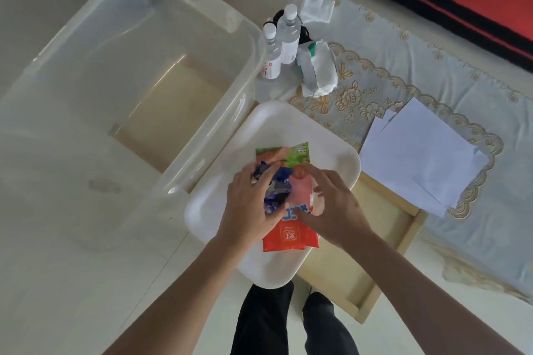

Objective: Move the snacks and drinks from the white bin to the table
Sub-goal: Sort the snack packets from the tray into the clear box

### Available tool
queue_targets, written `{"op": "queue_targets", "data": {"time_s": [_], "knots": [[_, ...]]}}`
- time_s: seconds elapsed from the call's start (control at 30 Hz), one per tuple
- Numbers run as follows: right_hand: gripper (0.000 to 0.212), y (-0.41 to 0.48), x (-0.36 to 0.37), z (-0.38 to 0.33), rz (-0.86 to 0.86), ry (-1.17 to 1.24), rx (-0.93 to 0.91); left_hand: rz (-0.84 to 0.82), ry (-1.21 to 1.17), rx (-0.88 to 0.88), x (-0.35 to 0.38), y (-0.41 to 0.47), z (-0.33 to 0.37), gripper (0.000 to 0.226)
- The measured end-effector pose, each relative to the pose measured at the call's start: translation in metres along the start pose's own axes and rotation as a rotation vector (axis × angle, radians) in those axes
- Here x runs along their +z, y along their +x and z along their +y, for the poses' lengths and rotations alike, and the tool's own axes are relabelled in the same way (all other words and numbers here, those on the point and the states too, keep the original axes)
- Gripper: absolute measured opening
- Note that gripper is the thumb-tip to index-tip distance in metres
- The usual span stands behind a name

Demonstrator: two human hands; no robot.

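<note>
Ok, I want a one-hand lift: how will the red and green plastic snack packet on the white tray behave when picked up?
The red and green plastic snack packet probably flops, being a thin, flat pouch on the white plastic tray. It looks light for its size, since it lies flat. Its glossy film may be slippery.

2 bottles (289, 34), 2 snack pkts (289, 236), 1 bin (86, 37), 1 tray (331, 158).

The clothed table (432, 72) carries bottles (284, 37), tissue packs (317, 69) and papers (418, 155).
</note>
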State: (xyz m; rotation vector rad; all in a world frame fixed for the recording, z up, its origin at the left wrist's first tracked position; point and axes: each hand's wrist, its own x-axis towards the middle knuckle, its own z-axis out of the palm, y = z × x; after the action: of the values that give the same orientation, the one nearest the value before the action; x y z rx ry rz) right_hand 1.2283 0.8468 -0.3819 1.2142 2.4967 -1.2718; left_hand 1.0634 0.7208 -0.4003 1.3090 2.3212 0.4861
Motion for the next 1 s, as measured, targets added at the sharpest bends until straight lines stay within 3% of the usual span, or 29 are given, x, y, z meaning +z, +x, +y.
{"op": "queue_targets", "data": {"time_s": [0.17, 0.57, 1.0], "knots": [[0.076, 0.005, 0.008, 0.002, -0.033, 0.060, -0.014, 0.023, -0.090, -0.019, 0.002, 0.000, -0.001, 0.079], [0.071, -0.004, 0.002, 0.003, -0.025, 0.208, -0.047, 0.048, -0.284, -0.081, -0.003, -0.011, 0.007, 0.079], [0.069, -0.065, -0.097, -0.024, 0.107, 0.256, -0.145, 0.217, -0.299, -0.017, -0.081, -0.047, 0.081, 0.077]]}}
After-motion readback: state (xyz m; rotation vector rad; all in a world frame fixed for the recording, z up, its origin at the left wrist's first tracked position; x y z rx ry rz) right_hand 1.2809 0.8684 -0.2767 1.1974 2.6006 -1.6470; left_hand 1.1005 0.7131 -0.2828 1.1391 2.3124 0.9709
